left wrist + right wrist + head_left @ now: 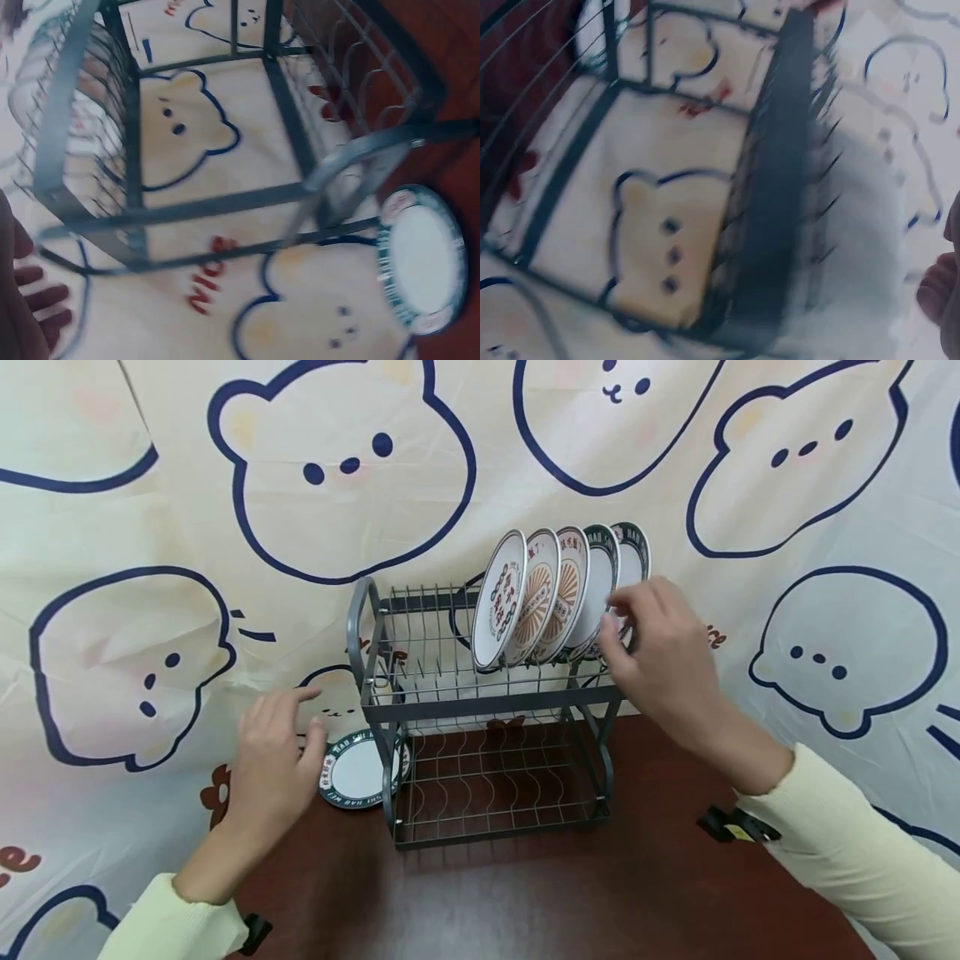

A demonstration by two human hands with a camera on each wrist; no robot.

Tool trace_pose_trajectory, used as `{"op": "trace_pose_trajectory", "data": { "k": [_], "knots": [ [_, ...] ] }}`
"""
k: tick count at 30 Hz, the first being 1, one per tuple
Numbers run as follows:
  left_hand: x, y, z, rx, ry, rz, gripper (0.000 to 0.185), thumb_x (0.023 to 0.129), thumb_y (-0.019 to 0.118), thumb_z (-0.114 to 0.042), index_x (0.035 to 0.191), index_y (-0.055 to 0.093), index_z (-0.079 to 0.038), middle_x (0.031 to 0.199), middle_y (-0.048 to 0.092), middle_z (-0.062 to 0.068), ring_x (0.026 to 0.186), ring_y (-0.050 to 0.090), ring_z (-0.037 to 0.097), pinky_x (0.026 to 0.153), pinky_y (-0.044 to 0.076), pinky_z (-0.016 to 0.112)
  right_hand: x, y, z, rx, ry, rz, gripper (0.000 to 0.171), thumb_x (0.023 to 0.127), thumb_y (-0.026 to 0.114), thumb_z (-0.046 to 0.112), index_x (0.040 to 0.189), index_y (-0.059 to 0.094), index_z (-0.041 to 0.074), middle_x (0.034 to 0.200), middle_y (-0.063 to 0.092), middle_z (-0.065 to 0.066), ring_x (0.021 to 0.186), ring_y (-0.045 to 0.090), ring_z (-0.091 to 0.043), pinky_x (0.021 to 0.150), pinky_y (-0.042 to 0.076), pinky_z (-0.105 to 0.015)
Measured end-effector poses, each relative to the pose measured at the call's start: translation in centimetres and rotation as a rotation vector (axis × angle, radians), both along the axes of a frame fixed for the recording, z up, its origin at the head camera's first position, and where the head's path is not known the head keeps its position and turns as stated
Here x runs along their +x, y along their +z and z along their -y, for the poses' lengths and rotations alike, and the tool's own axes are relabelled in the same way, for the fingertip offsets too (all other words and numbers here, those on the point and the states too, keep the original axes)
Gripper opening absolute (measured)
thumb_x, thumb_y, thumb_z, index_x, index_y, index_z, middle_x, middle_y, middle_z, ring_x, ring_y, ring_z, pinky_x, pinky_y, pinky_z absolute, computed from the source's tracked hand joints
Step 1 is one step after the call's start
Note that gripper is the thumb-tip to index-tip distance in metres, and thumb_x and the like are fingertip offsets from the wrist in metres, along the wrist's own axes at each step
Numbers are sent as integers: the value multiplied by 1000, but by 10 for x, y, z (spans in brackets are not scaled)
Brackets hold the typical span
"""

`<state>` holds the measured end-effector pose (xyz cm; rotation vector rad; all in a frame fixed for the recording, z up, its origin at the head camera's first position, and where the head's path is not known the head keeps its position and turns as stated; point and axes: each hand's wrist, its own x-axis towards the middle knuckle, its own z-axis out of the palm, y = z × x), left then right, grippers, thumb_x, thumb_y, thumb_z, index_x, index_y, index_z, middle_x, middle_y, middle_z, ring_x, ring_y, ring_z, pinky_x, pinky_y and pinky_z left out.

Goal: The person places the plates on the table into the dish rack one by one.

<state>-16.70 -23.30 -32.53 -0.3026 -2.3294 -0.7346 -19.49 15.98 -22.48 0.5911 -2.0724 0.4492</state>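
Observation:
Several plates stand on edge in the upper tier of a dark grey two-tier dish rack (pixel 487 703). Leftmost is a white plate with red print (pixel 499 602); two orange-patterned plates (pixel 537 597) follow, then two green-rimmed plates (pixel 633 556) at the right. My right hand (pixel 660 652) is bent in front of the green-rimmed ones, thumb and forefinger apart, gripping nothing visible. My left hand (pixel 273 756) hovers left of the rack, fingers extended and holding nothing. Near it, another green-rimmed plate (pixel 356 772) lies flat, partly behind the rack's left leg.
The rack stands on a dark red-brown table (pixel 480 902). Its lower tier (pixel 495 789) has wavy wire dividers. Behind hangs a cream cloth (pixel 345 527) with cartoon animal outlines. Plates and right hand are blurred in the right wrist view.

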Motion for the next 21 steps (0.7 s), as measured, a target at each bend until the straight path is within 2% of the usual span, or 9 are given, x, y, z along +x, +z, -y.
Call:
{"op": "trace_pose_trajectory", "data": {
  "k": [3,6,9,11,14,18,20,21],
  "knots": [
    [0,-17,15,129,79,321,39,104,48,-13,138,52,7,131,61,29,120,54,45,100,45,62,0,-21,-25,-74,-19,-17,20,96,59,7,108,65,-8,96,61,-22,88,57,-35,74,44,-35],
    [-4,-40,33,239,127,641,50,107,41,-21,149,39,5,139,55,31,125,55,47,95,50,60,1,-38,-44,-110,-64,47,23,98,60,7,115,65,-7,105,62,-24,95,59,-36,79,47,-37],
    [-12,-67,48,348,142,836,54,109,36,-24,153,32,6,142,53,33,128,57,47,97,53,57,3,-55,-58,-116,-109,167,29,101,59,12,124,65,-4,118,65,-24,104,63,-38,89,53,-48],
    [-17,-84,55,435,146,908,55,109,34,-23,154,29,8,143,52,35,128,57,46,99,54,54,2,-64,-65,-109,-117,240,34,104,56,16,132,64,-2,129,66,-23,109,65,-39,93,55,-56],
    [-23,-109,60,583,146,974,57,110,29,-23,155,25,13,147,47,37,134,53,46,108,52,53,2,-77,-73,-73,-111,321,38,107,52,21,139,62,2,141,62,-22,120,64,-41,96,55,-61],
    [-30,-133,62,764,132,1019,61,110,26,-24,155,19,17,155,33,39,143,40,49,117,42,57,1,-89,-79,-29,-67,373,40,109,50,23,143,60,4,147,58,-20,133,58,-43,102,51,-63],
    [-33,-143,62,832,147,1026,61,109,27,-23,154,20,17,156,30,40,144,38,50,118,41,58,0,-92,-80,-20,-41,382,41,108,52,22,145,58,6,150,57,-17,136,55,-42,105,48,-63],
    [-35,-147,61,854,162,1031,61,109,28,-23,154,20,18,155,30,40,143,39,50,117,41,58,1,-94,-79,-19,-32,378,42,107,54,21,147,56,8,151,56,-16,136,56,-40,103,51,-60]
  ]
}}
